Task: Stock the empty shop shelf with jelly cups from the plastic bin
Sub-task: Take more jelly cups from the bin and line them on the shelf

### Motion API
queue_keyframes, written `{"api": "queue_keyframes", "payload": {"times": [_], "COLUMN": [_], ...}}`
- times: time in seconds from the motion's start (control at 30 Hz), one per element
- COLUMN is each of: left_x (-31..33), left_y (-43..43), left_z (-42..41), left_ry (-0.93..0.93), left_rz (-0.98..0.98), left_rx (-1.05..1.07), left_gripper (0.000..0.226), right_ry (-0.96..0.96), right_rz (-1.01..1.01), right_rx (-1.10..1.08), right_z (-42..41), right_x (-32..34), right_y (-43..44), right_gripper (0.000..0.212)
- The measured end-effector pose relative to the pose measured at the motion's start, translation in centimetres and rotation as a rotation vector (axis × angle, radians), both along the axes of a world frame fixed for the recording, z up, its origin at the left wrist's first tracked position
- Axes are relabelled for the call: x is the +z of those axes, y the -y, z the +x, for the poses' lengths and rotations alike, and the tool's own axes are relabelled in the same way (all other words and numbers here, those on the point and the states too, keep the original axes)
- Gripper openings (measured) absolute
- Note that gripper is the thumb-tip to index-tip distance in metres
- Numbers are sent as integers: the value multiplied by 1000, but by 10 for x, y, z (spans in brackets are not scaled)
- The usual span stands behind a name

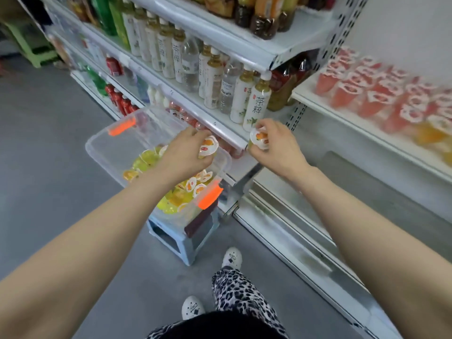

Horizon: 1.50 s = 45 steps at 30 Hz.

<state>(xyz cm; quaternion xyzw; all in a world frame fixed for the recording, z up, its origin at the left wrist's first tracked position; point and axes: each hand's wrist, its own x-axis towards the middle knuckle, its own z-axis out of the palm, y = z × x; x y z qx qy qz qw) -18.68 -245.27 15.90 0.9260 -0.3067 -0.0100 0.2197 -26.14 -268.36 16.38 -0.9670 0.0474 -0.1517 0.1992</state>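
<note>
Where a stool (181, 243) bears the bin (117, 148), grey floor (49, 192) spreads.

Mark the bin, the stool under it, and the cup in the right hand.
bin (115, 150): head view, bare clear wall at its left end.
stool (187, 255): head view, front corner leg.
cup (260, 139): head view, printed lid between the fingers.
</note>
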Motion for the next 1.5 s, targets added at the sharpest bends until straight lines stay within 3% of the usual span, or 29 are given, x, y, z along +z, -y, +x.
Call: {"api": "queue_keyframes", "payload": {"times": [0.23,0.57,0.93,1.1,1.5], "left_x": [52,102,130,138,141], "left_y": [83,246,416,462,523], "left_z": [-43,-117,-207,-230,-233], "left_ry": [122,153,202,208,179], "left_rz": [-3,-139,-268,-259,-231], "left_rx": [-184,-365,-481,-463,-441], "left_gripper": [56,59,56,57,52], "right_ry": [98,191,214,181,56], "right_rz": [-74,-136,5,133,182], "right_rx": [-175,-361,-592,-706,-688], "right_z": [-75,-188,-300,-319,-294], "right_x": [51,106,132,123,86], "right_y": [68,210,362,415,479], "right_gripper": [40,43,49,44,37]}}
